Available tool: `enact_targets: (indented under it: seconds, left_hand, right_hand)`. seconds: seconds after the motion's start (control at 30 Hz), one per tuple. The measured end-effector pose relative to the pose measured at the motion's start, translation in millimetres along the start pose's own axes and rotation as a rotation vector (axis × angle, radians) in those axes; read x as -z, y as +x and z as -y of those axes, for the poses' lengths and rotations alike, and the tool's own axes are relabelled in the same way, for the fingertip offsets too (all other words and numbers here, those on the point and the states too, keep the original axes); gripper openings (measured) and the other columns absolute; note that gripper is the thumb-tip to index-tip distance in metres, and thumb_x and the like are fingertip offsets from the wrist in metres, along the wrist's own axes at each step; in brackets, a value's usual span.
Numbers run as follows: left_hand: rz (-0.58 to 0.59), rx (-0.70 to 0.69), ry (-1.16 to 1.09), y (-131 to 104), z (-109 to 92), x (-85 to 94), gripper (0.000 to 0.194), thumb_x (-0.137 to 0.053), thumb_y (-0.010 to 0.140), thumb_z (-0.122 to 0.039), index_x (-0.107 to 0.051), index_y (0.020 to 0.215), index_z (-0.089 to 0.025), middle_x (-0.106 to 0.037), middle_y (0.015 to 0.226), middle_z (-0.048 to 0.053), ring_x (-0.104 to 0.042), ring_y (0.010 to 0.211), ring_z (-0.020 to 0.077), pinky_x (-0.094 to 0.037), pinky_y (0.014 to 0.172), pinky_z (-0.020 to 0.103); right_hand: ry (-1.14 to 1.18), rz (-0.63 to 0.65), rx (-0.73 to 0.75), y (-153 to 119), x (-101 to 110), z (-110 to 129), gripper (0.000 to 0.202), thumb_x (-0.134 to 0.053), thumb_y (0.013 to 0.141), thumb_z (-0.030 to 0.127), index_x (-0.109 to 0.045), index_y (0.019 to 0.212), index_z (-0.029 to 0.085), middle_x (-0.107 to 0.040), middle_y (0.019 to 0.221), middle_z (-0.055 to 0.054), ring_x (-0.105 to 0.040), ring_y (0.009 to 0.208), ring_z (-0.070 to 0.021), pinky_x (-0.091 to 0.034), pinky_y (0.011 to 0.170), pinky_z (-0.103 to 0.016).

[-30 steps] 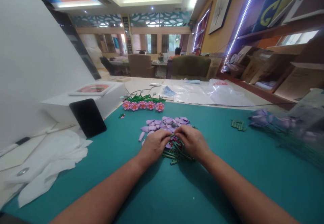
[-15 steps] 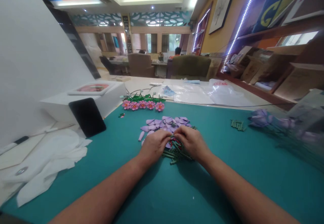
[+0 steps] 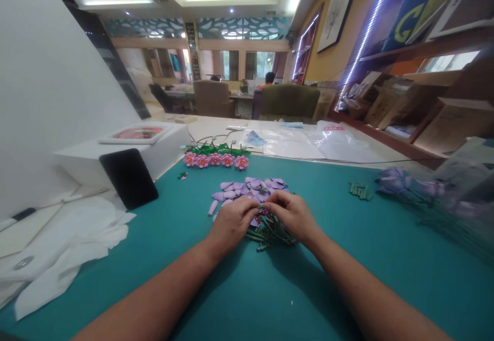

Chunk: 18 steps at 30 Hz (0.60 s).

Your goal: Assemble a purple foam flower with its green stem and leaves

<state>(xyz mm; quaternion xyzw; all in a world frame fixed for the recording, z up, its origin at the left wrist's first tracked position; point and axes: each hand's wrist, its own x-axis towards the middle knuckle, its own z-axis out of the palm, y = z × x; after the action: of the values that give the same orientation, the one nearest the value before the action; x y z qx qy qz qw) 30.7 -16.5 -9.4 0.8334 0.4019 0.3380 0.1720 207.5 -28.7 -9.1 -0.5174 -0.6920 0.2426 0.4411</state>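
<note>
Above a small heap on the green mat, my left hand (image 3: 234, 221) and my right hand (image 3: 291, 215) meet with their fingertips pinched together. Between them is a small green stem piece (image 3: 261, 207), mostly covered by the fingers. Beyond the hands lie many loose purple petals (image 3: 252, 182), several of them overlapping. Green stem pieces (image 3: 266, 235) are piled beneath the right hand and toward me, with small red bits (image 3: 259, 220) showing among them. Part of the heap is hidden by my hands.
A row of pink flowers (image 3: 215, 160) lies at the mat's far edge. On the left stand a black tablet-like panel (image 3: 129, 179) and white crumpled sheets (image 3: 77, 238). To the right are short green pieces (image 3: 359, 190) and purple flowers (image 3: 393, 180). Clear plastic sheeting (image 3: 301, 143) lies behind.
The whole view has shifted slightly left. Both hands stay pinched together over the heap, with the fingers barely changed.
</note>
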Motion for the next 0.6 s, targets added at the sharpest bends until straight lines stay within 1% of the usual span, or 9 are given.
enact_targets:
  seconds: [0.3, 0.43, 0.5, 0.6]
  left_hand:
    - [0.011, 0.000, 0.005, -1.5, -0.9, -0.2, 0.017, -0.053, 0.090, -0.023, -0.070, 0.092, -0.021, -0.071, 0.086, 0.002, -0.063, 0.081, 0.0158, -0.044, 0.073, 0.024]
    - [0.021, 0.006, -0.008, -1.7, -2.2, 0.3, 0.017, -0.053, 0.089, -0.023, -0.070, 0.092, -0.021, -0.071, 0.086, 0.001, -0.063, 0.080, 0.0157, -0.044, 0.073, 0.024]
    - [0.022, 0.012, -0.017, -1.2, -2.4, 0.4, 0.017, -0.053, 0.089, -0.023, -0.069, 0.091, -0.020, -0.071, 0.086, 0.002, -0.063, 0.080, 0.0158, -0.044, 0.072, 0.024]
    - [0.016, 0.024, -0.044, 0.3, -1.2, 0.6, 0.018, -0.052, 0.088, -0.023, -0.069, 0.091, -0.020, -0.071, 0.087, 0.001, -0.064, 0.080, 0.0160, -0.045, 0.071, 0.024]
  right_hand:
    - [0.051, 0.025, -0.037, -1.5, -3.5, -1.1, 0.016, -0.058, 0.078, 0.032, -0.057, 0.067, 0.019, -0.055, 0.059, 0.003, -0.048, 0.058, -0.0122, -0.037, 0.056, -0.024]
    - [0.052, 0.025, -0.043, -0.7, -3.8, 0.4, 0.016, -0.059, 0.076, 0.031, -0.057, 0.066, 0.019, -0.056, 0.060, 0.003, -0.049, 0.060, -0.0124, -0.037, 0.058, -0.024]
    - [0.049, 0.047, -0.048, 1.0, -0.7, 0.7, 0.018, -0.059, 0.077, 0.033, -0.058, 0.067, 0.018, -0.057, 0.062, 0.002, -0.050, 0.061, -0.0128, -0.038, 0.058, -0.024]
    - [0.017, 0.104, -0.059, 4.5, 10.3, -1.5, 0.023, -0.053, 0.082, 0.037, -0.063, 0.073, 0.018, -0.060, 0.065, 0.001, -0.052, 0.063, -0.0139, -0.041, 0.060, -0.025]
